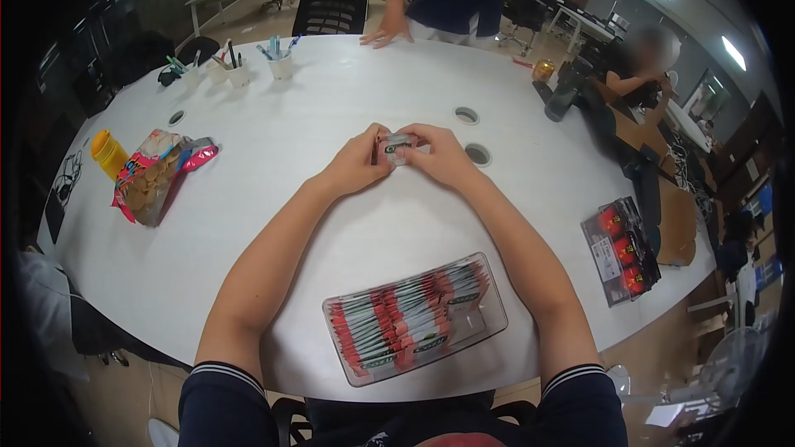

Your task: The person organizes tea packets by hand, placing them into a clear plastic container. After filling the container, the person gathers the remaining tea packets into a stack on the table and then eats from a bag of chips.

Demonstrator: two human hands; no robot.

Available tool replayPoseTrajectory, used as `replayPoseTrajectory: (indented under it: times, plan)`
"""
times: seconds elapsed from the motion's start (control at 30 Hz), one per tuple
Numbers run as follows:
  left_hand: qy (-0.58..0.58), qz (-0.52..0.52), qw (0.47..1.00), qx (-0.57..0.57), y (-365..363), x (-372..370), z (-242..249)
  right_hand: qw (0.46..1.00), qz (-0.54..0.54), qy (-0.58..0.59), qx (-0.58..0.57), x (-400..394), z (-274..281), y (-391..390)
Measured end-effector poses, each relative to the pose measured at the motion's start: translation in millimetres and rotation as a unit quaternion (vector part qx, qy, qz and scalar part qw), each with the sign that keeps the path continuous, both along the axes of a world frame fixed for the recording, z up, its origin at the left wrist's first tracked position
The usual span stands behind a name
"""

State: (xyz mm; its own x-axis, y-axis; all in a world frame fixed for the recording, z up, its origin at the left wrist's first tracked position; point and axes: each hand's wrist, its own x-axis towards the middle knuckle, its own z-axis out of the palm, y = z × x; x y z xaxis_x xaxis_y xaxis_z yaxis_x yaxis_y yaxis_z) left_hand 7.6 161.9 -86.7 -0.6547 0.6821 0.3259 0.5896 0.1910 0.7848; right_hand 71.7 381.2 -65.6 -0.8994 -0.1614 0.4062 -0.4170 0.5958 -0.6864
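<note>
Over the middle of the white table, both hands hold a small bundle of red and white sachets with green lettering. My left hand grips its left side, fingers closed around the edge. On the other side, my right hand has its thumb across the front and its fingers on the top. Between my forearms, close to the table's near edge, sits a clear plastic box. Rows of similar sachets stand packed in it, with some bare space along its right side.
To the left lie an opened snack bag and a yellow canister. Cups of pens stand at the back left. A dark package with red pictures and cardboard are at right. Another person's hand rests on the far edge.
</note>
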Motion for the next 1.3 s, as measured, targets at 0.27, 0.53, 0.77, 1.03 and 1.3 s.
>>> replayPoseTrajectory:
  times: [0.27,0.53,0.77,1.03,1.3]
  plan:
    - [0.052,0.044,0.997,0.043,1.4,-11.7,-10.9,0.999,-0.027,-0.001,0.033,-2.1,4.6,-2.4]
    - [0.015,-0.022,0.998,0.049,13.7,11.8,11.2,0.962,-0.006,0.036,0.27,17.5,65.0,0.0]
    - [0.055,-0.097,0.991,0.072,-11.1,154.7,121.2,0.968,0.03,-0.068,0.241,156.1,191.2,-5.7]
    - [0.07,-0.159,0.985,-0.015,-48.8,174.9,121.5,0.948,0.068,-0.249,0.187,231.4,156.8,-2.1]
    - [0.044,-0.158,0.986,-0.016,-44.9,168.1,117.7,0.948,0.023,-0.137,0.287,234.3,116.4,-21.3]
